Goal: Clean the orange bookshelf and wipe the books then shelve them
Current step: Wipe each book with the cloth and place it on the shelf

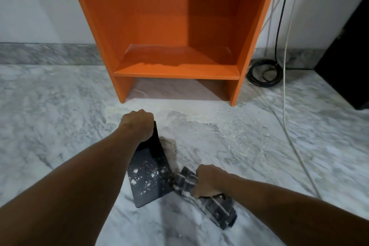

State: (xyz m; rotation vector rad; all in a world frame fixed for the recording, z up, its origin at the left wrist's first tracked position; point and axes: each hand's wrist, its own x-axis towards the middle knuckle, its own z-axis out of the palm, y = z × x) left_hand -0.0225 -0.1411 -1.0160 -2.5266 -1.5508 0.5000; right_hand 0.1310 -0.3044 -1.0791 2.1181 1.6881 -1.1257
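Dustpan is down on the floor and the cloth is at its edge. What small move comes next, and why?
Probably drag the cloth toward the dustpan, pushing the nearby powder in. The left grip holds the pan by its handle, and the right grip clutches the cloth beside the pan's edge. The pan holds only specks, while much powder lies on the floor.
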